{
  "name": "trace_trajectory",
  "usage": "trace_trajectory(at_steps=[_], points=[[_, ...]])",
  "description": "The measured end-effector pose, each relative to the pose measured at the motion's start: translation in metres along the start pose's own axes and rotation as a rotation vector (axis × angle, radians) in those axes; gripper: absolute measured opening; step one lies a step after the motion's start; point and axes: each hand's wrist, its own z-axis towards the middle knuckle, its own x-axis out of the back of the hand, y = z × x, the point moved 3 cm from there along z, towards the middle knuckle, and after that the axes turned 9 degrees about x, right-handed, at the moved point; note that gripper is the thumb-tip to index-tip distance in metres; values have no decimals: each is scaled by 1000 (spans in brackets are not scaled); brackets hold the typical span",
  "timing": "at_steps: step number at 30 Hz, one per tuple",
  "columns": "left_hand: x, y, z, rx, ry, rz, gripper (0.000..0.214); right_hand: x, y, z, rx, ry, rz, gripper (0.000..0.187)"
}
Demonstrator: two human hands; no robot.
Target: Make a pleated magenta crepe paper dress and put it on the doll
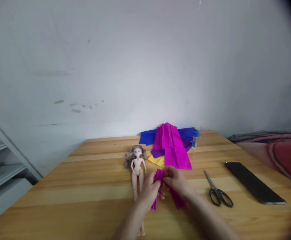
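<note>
While your left hand and right hand are pinching the strip, you're apparently folding. Next, you're probably needing even creases.

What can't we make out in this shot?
All in the head view:
Doll: part of the legs, behind the left hand and forearm.
Magenta strip: its middle, covered by the left hand.
Magenta piece below the right hand: whether it joins that strip; the hands cover any link.
Yellow sheet: full extent, under the large magenta sheet.
Glue stick: label too small to read.
Red fabric: cut off by the dark right edge.
</note>
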Motion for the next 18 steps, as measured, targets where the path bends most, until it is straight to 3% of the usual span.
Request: trace_trajectory(at_steps=[18], points=[[5,0,-1,-35,43,-8,16,4,-6,-2,-13,59,-132,19]])
